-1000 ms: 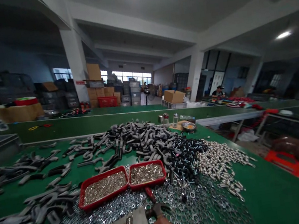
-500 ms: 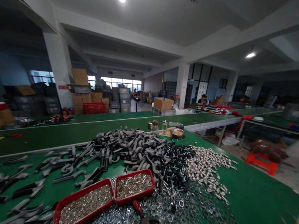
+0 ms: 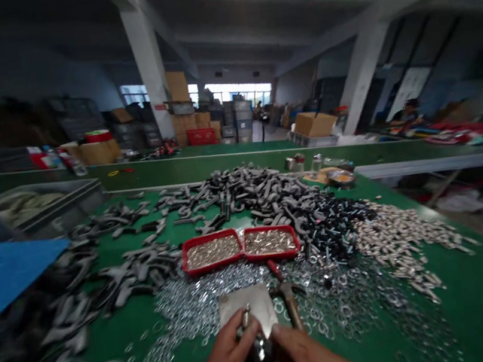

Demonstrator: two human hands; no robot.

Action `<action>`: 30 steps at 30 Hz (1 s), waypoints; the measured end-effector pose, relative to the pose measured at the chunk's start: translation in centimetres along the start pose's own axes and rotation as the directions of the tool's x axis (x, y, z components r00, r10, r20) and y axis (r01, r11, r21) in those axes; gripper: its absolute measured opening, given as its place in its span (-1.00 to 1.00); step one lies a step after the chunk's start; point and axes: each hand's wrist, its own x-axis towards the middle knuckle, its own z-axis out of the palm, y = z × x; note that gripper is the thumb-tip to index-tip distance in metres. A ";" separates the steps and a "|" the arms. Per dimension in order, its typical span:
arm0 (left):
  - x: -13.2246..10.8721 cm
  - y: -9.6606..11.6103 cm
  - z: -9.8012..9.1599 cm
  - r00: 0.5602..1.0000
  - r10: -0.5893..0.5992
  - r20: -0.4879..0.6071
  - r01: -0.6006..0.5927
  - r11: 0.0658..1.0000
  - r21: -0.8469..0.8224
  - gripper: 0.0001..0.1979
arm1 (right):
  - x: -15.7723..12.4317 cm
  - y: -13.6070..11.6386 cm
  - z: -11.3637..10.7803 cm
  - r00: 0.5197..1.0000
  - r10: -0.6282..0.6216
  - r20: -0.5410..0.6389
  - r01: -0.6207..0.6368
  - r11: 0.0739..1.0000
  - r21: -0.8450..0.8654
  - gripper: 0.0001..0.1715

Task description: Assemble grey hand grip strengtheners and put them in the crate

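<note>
My left hand [image 3: 233,351] pinches a small shiny metal cylinder [image 3: 246,316] between thumb and fingers, over a flat metal plate [image 3: 248,301]. Below it, a blurred shiny metal piece [image 3: 261,348] sits between my two hands. My right hand [image 3: 310,355] is closed beside it, its thumb at the plate's right edge. What those fingers hold is hidden. A claw hammer [image 3: 290,301] lies just right of the plate, its head pointing away from me. Loose metal rings [image 3: 212,291] surround the plate.
Two red trays [image 3: 213,267] of small metal pins stand behind the plate. Grey clamp-like parts [image 3: 246,186] heap up behind. Black-headed screws [image 3: 332,222] and silvery cylinders [image 3: 395,236] lie right. More grey parts, a blue sheet [image 3: 10,270] and a grey crate [image 3: 76,199] are left.
My view has turned left and tilted down, bringing both hands fully into sight. Earlier, only fingers by the hammer and a metal piece over the plate showed at the bottom edge.
</note>
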 end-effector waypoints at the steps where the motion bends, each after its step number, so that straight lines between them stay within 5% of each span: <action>1: 0.0 -0.5 -0.1 1.000 -0.019 0.013 0.019 1.000 -0.017 -0.56 | 0.4 0.5 0.2 0.999 -0.016 -0.039 0.011 0.993 -0.119 -0.61; 3: 0.0 -1.1 -0.2 0.999 -0.043 0.007 0.043 0.997 -0.061 -0.59 | 1.0 1.5 0.7 0.983 -0.135 -0.127 0.072 0.909 -0.412 -0.54; 5: -0.1 -1.2 -0.2 0.999 -0.033 -0.009 0.031 0.994 -0.102 -0.63 | 1.4 2.0 1.4 0.968 -0.210 -0.138 0.117 0.862 -0.494 -0.52; 8: -0.4 -0.9 -0.2 0.996 0.088 0.010 -0.086 0.989 -0.122 -0.65 | 1.5 1.9 2.4 0.999 -0.011 0.031 0.014 0.994 -0.112 -0.34; 11: -0.4 -1.0 -0.5 0.978 0.193 0.084 -0.190 0.981 -0.045 -0.68 | 1.5 1.7 2.8 0.938 0.183 0.294 -0.229 0.965 0.128 -0.12; 13: -0.2 -1.4 -0.5 0.985 0.150 0.084 -0.150 0.989 -0.007 -0.68 | 1.5 1.8 2.6 0.968 0.152 0.197 -0.163 0.986 0.042 -0.20; 15: -0.1 -1.7 -0.3 0.996 0.082 0.030 -0.082 0.996 -0.022 -0.68 | 1.4 2.1 2.3 0.999 -0.014 -0.045 0.007 0.987 -0.159 -0.37; 17: -0.3 -1.7 -0.2 0.996 0.094 -0.003 -0.095 0.994 -0.050 -0.69 | 1.3 2.5 2.3 0.993 -0.043 -0.106 0.024 0.984 -0.175 -0.42; 19: -0.6 -1.5 -0.2 0.981 0.187 0.041 -0.186 0.982 -0.038 -0.71 | 1.1 2.9 2.6 0.977 0.160 0.143 -0.168 0.985 0.042 -0.28; 21: -0.8 -1.4 -0.2 0.963 0.241 0.123 -0.244 0.970 0.015 -0.72 | 1.0 3.0 2.8 0.888 0.274 0.370 -0.349 0.925 0.152 -0.14; 22: -0.9 -1.4 -0.2 0.964 0.226 0.140 -0.235 0.971 0.050 -0.72 | 0.9 2.9 2.8 0.893 0.270 0.361 -0.335 0.933 0.129 -0.12; 24: -0.9 -1.6 -0.1 0.986 0.135 0.099 -0.144 0.985 0.092 -0.70 | 0.9 2.7 2.6 0.986 0.126 0.109 -0.121 0.991 -0.051 -0.21; 25: -1.0 -1.7 0.0 0.995 0.086 0.055 -0.090 0.992 0.083 -0.69 | 0.8 2.7 2.6 0.999 0.004 -0.034 -0.010 0.984 -0.176 -0.29; 27: -1.1 -1.8 0.2 0.999 0.053 -0.003 -0.053 0.998 0.029 -0.68 | 0.7 2.7 2.6 0.987 -0.093 -0.128 0.056 0.961 -0.273 -0.37; 30: -1.3 -1.6 0.3 0.983 0.170 0.074 -0.172 0.985 0.022 -0.71 | 0.4 3.0 2.9 0.961 0.214 0.174 -0.212 0.977 -0.030 -0.16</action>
